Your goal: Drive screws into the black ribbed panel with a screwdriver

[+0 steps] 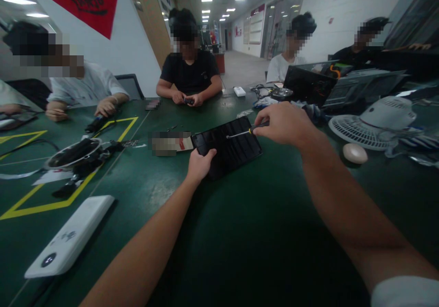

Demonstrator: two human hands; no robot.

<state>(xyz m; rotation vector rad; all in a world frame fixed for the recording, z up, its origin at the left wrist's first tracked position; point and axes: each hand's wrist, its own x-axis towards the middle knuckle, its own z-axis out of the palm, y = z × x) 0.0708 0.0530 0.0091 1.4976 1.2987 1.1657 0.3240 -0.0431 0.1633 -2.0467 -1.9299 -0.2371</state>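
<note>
A flat black rectangular panel (pixel 236 149) with raised ribs lies tilted in front of me. My left hand (pixel 201 163) grips its near left edge, the thumb resting on top. In my right hand (pixel 283 121) is a screwdriver (pixel 240 134), its dark handle wrapped by my fingers. The metal shaft points left over the panel, and I cannot tell whether its tip touches the surface. Beside the panel's left edge sits a small beige box (pixel 171 143), partly blurred out.
A white power bank (pixel 70 236) lies at the near left, behind it a metal ring assembly (pixel 73 153) with cables. To the right are a white fan part (pixel 373 121), a pale oval object (pixel 355 153) and a dark open casing (pixel 310 85). Several people sit around the green table (pixel 247 234).
</note>
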